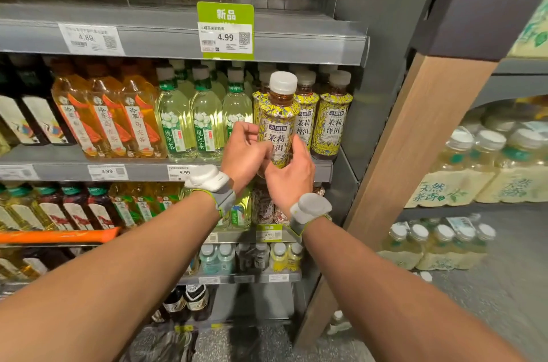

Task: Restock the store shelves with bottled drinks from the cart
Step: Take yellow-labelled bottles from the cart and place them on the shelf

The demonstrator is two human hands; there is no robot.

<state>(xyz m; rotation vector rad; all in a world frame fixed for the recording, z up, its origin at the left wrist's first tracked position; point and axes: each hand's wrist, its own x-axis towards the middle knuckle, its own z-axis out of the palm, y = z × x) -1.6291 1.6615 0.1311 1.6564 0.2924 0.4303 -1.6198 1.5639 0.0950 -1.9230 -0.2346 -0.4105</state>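
Facing me is a grey shelving unit (382, 35), several tiers high and packed with bottled drinks. Just right of it a slanted wooden post (415, 154) rises, and beyond that lie shrink-wrapped packs of pale tea (474, 175), stacked on a low platform and on the floor. At the lower left edge an orange bar (59, 235) crosses in front of the lower tiers; I cannot tell what it belongs to.

On the middle shelf (59, 170), from left to right, stand dark bottles, amber tea bottles (103, 118), pale green tea bottles (175, 124) and yellow-patterned tea bottles (330, 124) with white caps.

The yellow-patterned bottle I am handling (277, 118) is upright at the front edge of that shelf, just left of its matching row and touching the nearest one. My hands hide its base, so I cannot tell whether it is resting on the shelf.

My left hand (243, 154) holds it from the left, fingers curled against the label. My right hand (292, 181) wraps the lower part from the right, with the thumb across the front.

A green price tag (225, 13) reading 4.99 hangs on the shelf rail above. Each wrist carries a grey band with a white block (310, 209).
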